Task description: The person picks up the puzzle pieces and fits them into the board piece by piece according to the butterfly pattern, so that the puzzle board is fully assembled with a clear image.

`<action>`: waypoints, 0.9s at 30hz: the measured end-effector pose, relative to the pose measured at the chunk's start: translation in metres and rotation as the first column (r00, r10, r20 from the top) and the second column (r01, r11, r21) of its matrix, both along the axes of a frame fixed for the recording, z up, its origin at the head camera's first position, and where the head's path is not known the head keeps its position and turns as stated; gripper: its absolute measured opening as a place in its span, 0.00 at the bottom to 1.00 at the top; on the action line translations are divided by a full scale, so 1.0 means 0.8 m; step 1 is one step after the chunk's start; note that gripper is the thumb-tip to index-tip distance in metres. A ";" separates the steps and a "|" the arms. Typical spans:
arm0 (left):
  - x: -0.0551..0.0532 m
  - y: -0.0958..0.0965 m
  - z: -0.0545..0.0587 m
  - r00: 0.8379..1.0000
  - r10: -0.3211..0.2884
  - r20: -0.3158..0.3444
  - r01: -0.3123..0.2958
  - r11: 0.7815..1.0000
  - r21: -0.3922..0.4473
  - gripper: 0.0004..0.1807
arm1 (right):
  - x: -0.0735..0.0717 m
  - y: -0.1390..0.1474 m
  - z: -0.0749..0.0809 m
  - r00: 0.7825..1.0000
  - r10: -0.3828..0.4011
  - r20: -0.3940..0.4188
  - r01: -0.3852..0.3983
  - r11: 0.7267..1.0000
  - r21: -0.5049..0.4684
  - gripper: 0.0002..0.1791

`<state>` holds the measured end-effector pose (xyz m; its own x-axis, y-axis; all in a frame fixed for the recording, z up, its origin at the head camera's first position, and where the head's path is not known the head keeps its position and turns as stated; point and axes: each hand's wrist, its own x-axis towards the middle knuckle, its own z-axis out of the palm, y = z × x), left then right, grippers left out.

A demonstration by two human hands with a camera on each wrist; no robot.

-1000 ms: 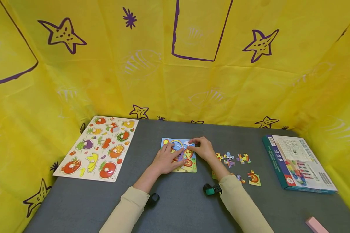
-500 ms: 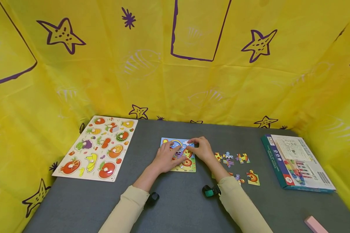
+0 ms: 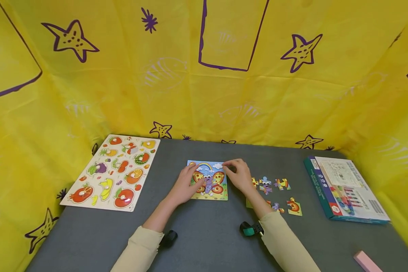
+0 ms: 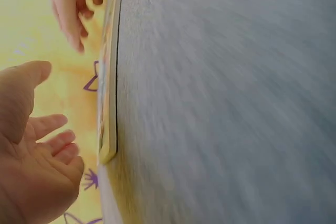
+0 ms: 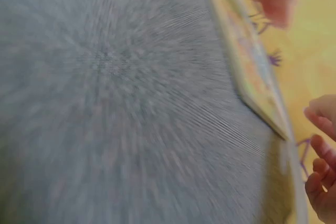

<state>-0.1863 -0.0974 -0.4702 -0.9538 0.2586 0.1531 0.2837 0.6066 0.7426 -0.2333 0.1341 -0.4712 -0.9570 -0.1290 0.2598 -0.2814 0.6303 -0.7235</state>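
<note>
A small square butterfly jigsaw puzzle board (image 3: 209, 195) lies flat between my hands, its picture showing a rainbow and clouds above the butterfly. My left hand (image 3: 183, 186) is at the board's left side, its thumb over the picture and its fingers by the upper left corner. In the left wrist view, that hand's palm (image 4: 37, 182) faces the camera and holds nothing. My right hand (image 3: 239, 176) is by the upper right corner with bent fingers. The right wrist view shows its fingers (image 5: 323, 169) loosely curled, no piece visible between them.
Several loose jigsaw pieces (image 3: 294, 206) lie right of the board, some partly hidden by my right forearm. A fruit peg puzzle (image 3: 117, 181) lies at left, a boxed set (image 3: 348, 189) at right. A pink block (image 3: 367, 261) sits near the front right. A yellow curtain (image 3: 190, 94) encloses the table.
My left hand has drawn back leftward off the middle of the board, uncovering the butterfly picture. My right hand has shifted slightly to the right, away from the cloud.
</note>
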 end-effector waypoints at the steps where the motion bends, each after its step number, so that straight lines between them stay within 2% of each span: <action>1: 0.005 -0.006 0.000 1.000 0.003 0.005 -0.003 1.000 -0.003 0.34 | 0.003 0.006 0.001 1.000 -0.010 -0.006 0.010 1.000 -0.006 0.09; 4: 0.019 -0.024 0.001 0.998 -0.012 0.054 0.014 1.000 -0.028 0.37 | 0.013 0.030 0.005 0.999 -0.030 -0.022 0.030 1.000 -0.003 0.10; 9: 0.034 -0.045 -0.003 0.986 -0.081 0.148 0.097 0.990 -0.104 0.41 | 0.032 0.078 0.005 1.000 -0.020 -0.016 0.021 0.998 0.059 0.12; 13: 0.036 -0.053 -0.006 0.982 -0.107 0.158 0.130 0.982 -0.138 0.40 | 0.045 0.103 0.002 1.000 -0.018 -0.010 0.019 0.989 0.143 0.17; 18: 0.037 -0.056 -0.011 0.985 -0.124 0.121 0.144 0.974 -0.176 0.38 | 0.054 0.116 0.000 0.999 -0.020 0.039 0.011 0.976 0.217 0.23; 27: 0.034 -0.057 -0.016 0.981 -0.155 0.116 0.175 0.968 -0.182 0.39 | 0.051 0.125 -0.002 0.998 0.000 0.071 -0.015 0.978 0.206 0.21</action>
<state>-0.1594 -0.1430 -0.4832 -0.9034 0.4288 -0.0079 0.3220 0.6904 0.6478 -0.1927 0.2338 -0.4726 -0.9707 -0.1799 0.1594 -0.2399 0.7663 -0.5959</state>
